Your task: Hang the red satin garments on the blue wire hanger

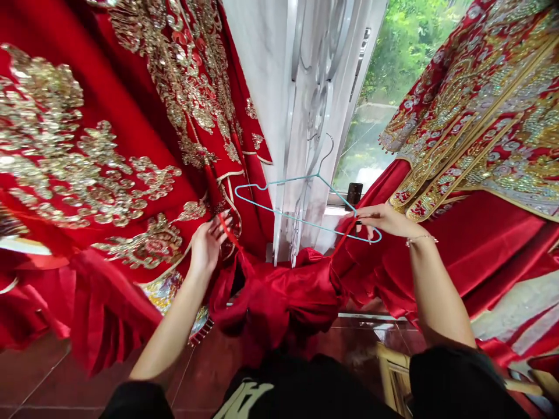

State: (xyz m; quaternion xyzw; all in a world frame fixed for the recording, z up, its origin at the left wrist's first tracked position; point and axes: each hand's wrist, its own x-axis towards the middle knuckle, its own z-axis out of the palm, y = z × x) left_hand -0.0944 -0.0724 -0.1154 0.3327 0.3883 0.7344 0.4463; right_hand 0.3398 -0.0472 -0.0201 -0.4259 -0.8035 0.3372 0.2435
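Observation:
A red satin dress (pixel 297 285) with thin straps hangs low in front of me. My left hand (pixel 208 241) pinches one strap (pixel 229 231), drawn out to the left of the hanger. The light blue clothes hanger (pixel 301 220) is tilted, its hook up against the white metal bars. At the hanger's right end is my right hand (pixel 382 221), thumb and fingers closed around the other strap (pixel 345 237) and the hanger's arm. The left end of the hanger has no strap on it. Whether the hook rests on a bar I cannot tell.
Red garments with gold sequins (pixel 148 174) hang at the left. A beaded red and gold jacket (pixel 480 116) hangs at the right. Between them stand white window bars (pixel 301 116). A dark phone (pixel 353 195) leans by the window. A bamboo chair (pixel 393 372) stands on the red tiled floor (pixel 209 372).

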